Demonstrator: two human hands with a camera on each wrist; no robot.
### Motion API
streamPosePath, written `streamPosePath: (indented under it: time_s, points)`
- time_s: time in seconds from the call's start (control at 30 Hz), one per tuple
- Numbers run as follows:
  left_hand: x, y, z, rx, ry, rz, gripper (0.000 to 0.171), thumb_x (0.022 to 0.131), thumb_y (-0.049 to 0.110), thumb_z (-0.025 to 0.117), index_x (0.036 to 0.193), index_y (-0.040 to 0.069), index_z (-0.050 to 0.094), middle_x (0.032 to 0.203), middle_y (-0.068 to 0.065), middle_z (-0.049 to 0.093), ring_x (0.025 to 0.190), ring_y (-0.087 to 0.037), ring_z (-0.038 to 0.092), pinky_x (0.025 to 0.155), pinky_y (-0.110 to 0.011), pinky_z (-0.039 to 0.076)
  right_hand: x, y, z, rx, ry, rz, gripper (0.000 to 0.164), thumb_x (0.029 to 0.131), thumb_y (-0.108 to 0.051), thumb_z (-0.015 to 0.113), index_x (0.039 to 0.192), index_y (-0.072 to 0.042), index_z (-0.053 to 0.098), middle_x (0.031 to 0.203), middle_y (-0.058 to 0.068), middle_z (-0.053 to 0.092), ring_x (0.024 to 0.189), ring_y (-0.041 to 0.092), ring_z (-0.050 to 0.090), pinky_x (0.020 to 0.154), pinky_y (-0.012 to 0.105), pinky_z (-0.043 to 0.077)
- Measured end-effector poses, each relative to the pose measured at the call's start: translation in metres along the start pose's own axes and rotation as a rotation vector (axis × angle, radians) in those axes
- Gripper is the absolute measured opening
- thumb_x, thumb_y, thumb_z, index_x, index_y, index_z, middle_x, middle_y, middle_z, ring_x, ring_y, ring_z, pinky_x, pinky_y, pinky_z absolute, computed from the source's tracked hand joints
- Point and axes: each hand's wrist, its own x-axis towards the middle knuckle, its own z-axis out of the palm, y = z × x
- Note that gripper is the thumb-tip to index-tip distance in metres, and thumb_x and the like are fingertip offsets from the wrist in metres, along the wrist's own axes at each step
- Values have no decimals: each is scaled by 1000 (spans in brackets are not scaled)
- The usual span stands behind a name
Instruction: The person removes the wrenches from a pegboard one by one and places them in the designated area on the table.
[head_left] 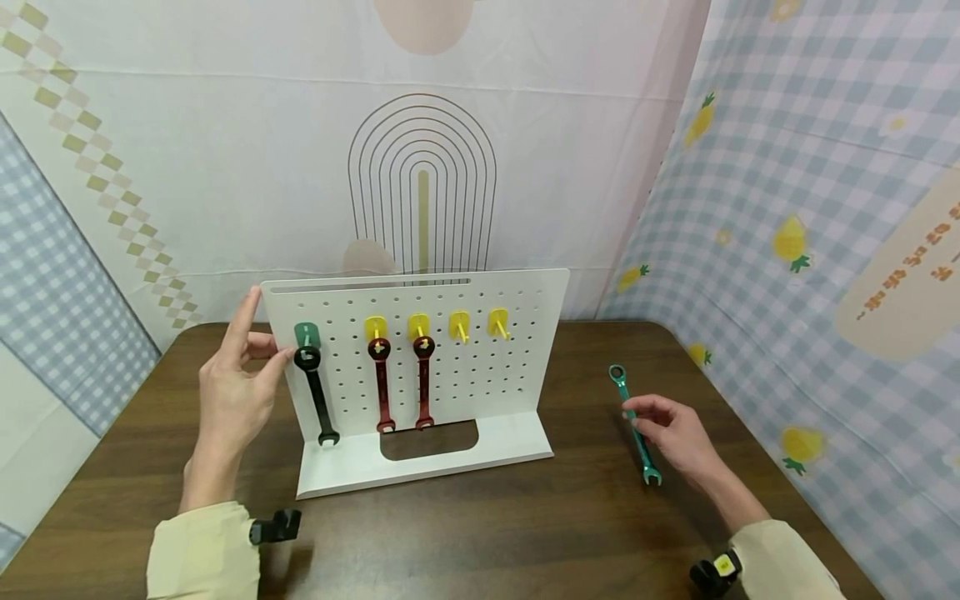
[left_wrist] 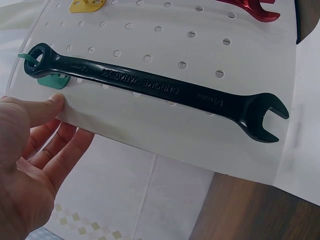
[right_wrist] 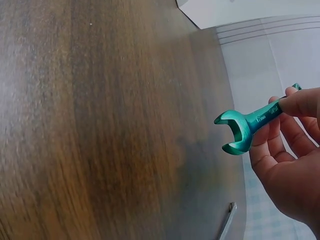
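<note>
My left hand [head_left: 236,392] pinches the left edge of a white pegboard [head_left: 465,375], thumb in front and fingers behind it. Close by the thumb, a black combination wrench [left_wrist: 145,82] hangs by its ring end from a green hook [head_left: 306,332]. Two red combination wrenches [head_left: 382,387] hang from yellow hooks farther right. On the right, my right hand [head_left: 675,433] pinches a green combination wrench [head_left: 637,433] by its shaft, ring end away from me. The open end [right_wrist: 237,132] of that wrench points out past the fingers in the right wrist view.
Two yellow hooks [head_left: 497,323] on the board's right half carry nothing. The board's white base [head_left: 510,437] stands on a brown wooden table [head_left: 480,533]. Patterned cloths [head_left: 570,167] hang behind and at both sides. A thin grey piece [right_wrist: 228,220] shows low in the right wrist view.
</note>
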Motion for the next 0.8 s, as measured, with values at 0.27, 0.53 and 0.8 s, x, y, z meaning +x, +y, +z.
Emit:
streamPosePath:
  time_s: [0.27, 0.53, 0.8]
  points:
    - [0, -1, 0, -17, 8, 7, 93, 88, -14, 77, 163, 28, 43, 91, 19, 58, 88, 18, 55, 75, 3, 44, 2, 8, -3, -38, 12, 32, 30, 104, -6, 64, 132, 4, 67, 121, 17, 70, 92, 9, 60, 75, 29, 57]
    - [0, -2, 0, -21, 6, 11, 93, 88, -14, 77, 164, 28, 43, 91, 24, 57, 88, 18, 56, 75, 2, 44, 2, 13, -6, -60, 24, 60, 30, 104, -4, 64, 132, 5, 67, 120, 19, 70, 91, 8, 61, 74, 27, 56]
    - [0, -2, 0, -18, 4, 12, 92, 88, -13, 77, 164, 28, 43, 91, 24, 57, 88, 18, 55, 75, 2, 44, 3, 22, -8, -114, 59, 69, 28, 102, -2, 64, 129, 6, 69, 116, 19, 71, 86, 6, 60, 70, 25, 55]
